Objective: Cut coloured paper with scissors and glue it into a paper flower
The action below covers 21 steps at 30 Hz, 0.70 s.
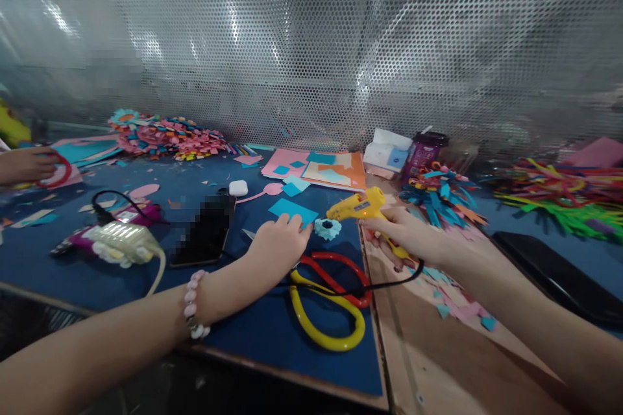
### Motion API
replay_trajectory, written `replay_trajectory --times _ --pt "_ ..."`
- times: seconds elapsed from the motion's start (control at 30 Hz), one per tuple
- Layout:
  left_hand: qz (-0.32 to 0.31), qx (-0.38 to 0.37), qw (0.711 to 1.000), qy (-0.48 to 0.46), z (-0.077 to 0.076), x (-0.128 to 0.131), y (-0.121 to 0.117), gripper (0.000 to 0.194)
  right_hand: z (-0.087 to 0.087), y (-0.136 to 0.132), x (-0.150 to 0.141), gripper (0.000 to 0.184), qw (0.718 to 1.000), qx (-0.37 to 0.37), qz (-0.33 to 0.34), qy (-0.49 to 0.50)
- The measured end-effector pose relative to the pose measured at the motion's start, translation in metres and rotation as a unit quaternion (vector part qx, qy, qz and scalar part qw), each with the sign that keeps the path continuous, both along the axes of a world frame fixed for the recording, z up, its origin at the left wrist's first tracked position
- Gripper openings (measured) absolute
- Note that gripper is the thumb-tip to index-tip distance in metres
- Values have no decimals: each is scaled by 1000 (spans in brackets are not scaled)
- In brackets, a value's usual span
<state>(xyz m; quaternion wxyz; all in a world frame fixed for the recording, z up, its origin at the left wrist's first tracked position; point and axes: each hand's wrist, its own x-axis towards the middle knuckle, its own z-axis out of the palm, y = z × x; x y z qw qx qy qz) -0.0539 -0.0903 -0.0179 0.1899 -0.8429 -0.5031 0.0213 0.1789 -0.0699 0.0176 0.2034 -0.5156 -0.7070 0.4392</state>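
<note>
My right hand (399,233) grips a yellow glue gun (357,206), its nozzle pointing left toward a small light-blue paper flower (327,228) on the blue table. My left hand (280,241), with a bead bracelet at the wrist, rests on the table just left of the flower, fingertips touching a blue paper square (292,211). Scissors with red and yellow handles (331,301) lie right below my left hand. The glue gun's black cord (384,282) runs across them.
A phone (204,233) and a power strip (119,241) lie at the left. Piles of paper craft pieces (168,136) sit at the back, with coloured sheets (316,168), a tissue box (387,149) and a jar (421,152). Another person's hand (24,165) is at the far left. A perforated metal screen (311,58) stands behind.
</note>
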Motion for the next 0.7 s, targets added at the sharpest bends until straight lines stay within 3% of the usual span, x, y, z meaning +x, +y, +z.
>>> replay_trajectory --times 0.7 --pt "-20 34 999 5 -4 2 0 41 -9 4 8 32 1000 -5 -22 0"
